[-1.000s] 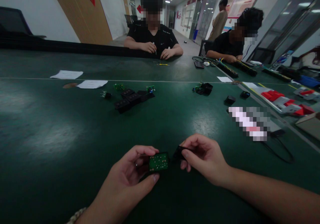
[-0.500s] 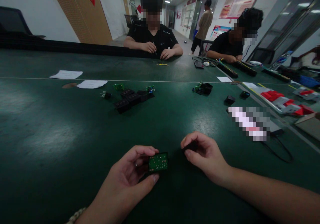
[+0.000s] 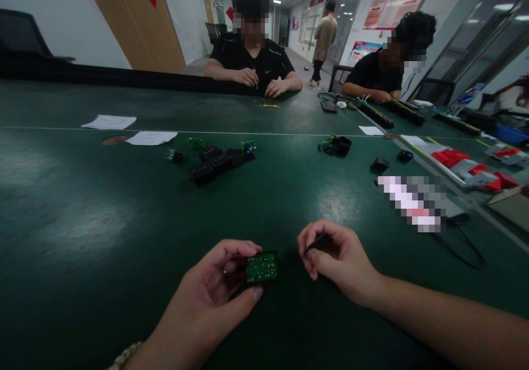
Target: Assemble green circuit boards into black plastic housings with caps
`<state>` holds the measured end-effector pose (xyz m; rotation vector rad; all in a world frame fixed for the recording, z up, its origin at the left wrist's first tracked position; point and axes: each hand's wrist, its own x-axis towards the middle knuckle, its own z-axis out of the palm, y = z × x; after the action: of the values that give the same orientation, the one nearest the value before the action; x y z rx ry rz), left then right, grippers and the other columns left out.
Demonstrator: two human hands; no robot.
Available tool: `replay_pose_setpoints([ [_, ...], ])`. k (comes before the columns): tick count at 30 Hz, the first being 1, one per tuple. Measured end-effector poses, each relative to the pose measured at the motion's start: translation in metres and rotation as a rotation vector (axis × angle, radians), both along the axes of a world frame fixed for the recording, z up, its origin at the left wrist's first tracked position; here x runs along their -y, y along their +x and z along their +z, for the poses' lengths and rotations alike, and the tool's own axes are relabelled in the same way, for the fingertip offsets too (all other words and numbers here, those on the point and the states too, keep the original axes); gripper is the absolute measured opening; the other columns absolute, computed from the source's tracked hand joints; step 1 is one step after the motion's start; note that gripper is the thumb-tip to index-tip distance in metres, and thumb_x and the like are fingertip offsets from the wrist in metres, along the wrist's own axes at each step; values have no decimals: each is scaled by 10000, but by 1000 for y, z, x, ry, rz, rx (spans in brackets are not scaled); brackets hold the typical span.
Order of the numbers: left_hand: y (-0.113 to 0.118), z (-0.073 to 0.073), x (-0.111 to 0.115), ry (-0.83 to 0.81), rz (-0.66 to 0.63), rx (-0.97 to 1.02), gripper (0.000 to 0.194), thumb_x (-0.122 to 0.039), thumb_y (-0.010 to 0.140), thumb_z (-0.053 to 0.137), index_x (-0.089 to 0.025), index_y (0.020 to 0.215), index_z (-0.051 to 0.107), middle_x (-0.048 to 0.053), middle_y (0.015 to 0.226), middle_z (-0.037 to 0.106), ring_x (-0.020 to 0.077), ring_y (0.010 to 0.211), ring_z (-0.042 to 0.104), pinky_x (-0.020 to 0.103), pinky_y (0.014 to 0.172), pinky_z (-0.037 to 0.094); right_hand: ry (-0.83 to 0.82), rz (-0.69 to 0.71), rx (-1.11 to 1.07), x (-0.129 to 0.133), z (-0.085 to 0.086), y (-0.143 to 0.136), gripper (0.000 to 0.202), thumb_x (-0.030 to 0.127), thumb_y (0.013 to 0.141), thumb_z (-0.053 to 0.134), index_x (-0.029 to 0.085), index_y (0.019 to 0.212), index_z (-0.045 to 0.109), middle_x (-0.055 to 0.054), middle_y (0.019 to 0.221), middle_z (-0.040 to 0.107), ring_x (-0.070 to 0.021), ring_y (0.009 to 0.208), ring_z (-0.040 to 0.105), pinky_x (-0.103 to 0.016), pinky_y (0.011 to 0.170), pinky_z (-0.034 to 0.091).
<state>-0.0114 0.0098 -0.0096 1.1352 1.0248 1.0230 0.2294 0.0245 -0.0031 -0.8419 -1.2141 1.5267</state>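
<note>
A black case with a green circuit board (image 3: 262,266) set in it is held by my left hand (image 3: 212,290), fingers on its upper left and thumb below. The board's solder side faces up towards me. To the right, my right hand (image 3: 341,262) pinches a thin, dark flat piece (image 3: 317,242) between thumb and fingers, apart from the case. Beyond my left hand lie several black cases (image 3: 221,162) in a cluster, with green circuit boards (image 3: 195,143) beside them. Another black case (image 3: 342,146) lies with boards farther right.
Two small black blocks (image 3: 379,164) sit right of centre, near a blurred-out device (image 3: 413,202) with a cable. White papers (image 3: 151,138) lie at the left. Two people sit across the green table (image 3: 124,194); red and grey packages (image 3: 458,163) are at the right.
My right hand has turned slightly, tilting the dark piece so more of its flat side shows. My left hand has stayed in place. A person in the background has moved left.
</note>
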Motion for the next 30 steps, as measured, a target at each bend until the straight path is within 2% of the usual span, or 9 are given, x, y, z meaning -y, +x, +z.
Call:
replay_pose_setpoints([
  [7, 0, -2, 1, 6, -2, 0, 303, -109, 773, 822, -277, 1018, 762, 37, 1129, 760, 236, 1057, 754, 316, 929, 621, -11, -43, 43, -1, 2, 1, 146, 91, 779, 753, 186, 840, 660, 5, 793, 694, -83, 557, 611, -203, 497, 522],
  [11, 1, -3, 0, 15, 7, 7, 312, -111, 757, 825, -278, 1014, 766, 37, 1128, 759, 240, 1051, 754, 316, 916, 626, -25, -50, 96, -1, 1, 2, 147, 189, 810, 827, 177, 916, 726, -36, 833, 773, -109, 619, 690, -193, 507, 540],
  [16, 3, 9, -1, -24, 9, -17, 316, -74, 722, 827, -259, 971, 771, 41, 1082, 770, 236, 1023, 758, 303, 891, 627, -36, -32, 47, -1, -1, 1, 175, 314, 919, 781, 196, 1039, 733, -53, 898, 826, -91, 494, 663, -192, 442, 524],
  [19, 4, 14, -1, -46, 12, -36, 311, -60, 697, 829, -249, 936, 769, 41, 1056, 771, 234, 1007, 761, 303, 886, 629, 7, -16, 5, -1, -2, 1, 169, 337, 978, 720, 210, 1088, 742, -72, 1002, 828, -97, 551, 694, -216, 506, 556],
  [22, 3, 12, -1, -27, 11, -20, 314, -67, 719, 825, -252, 966, 769, 44, 1076, 769, 240, 1021, 761, 318, 901, 630, 38, -3, -20, -3, -4, 2, 223, 371, 1006, 683, 208, 1132, 767, -98, 1086, 806, -119, 672, 717, -252, 601, 580],
  [24, 2, 9, 0, -11, 3, -7, 307, -79, 742, 823, -260, 985, 768, 44, 1095, 768, 241, 1031, 759, 324, 912, 629, 51, -2, -45, -4, -7, 3, 258, 387, 1019, 662, 204, 1159, 776, -89, 1027, 793, -131, 706, 712, -271, 638, 585],
  [28, 1, 5, 2, -12, -9, -4, 302, -90, 754, 821, -269, 991, 767, 36, 1091, 768, 234, 1028, 756, 316, 914, 626, 50, 29, -70, -5, -10, 4, 248, 332, 1023, 665, 214, 1224, 749, -19, 780, 744, -137, 677, 734, -269, 644, 603],
  [30, 1, 5, 2, -15, -8, 0, 307, -95, 757, 820, -270, 1003, 765, 35, 1099, 768, 234, 1041, 754, 316, 920, 624, 53, 27, -74, -5, -10, 3, 279, 285, 1004, 690, 243, 1279, 709, 6, 768, 735, -134, 661, 757, -259, 626, 622],
])
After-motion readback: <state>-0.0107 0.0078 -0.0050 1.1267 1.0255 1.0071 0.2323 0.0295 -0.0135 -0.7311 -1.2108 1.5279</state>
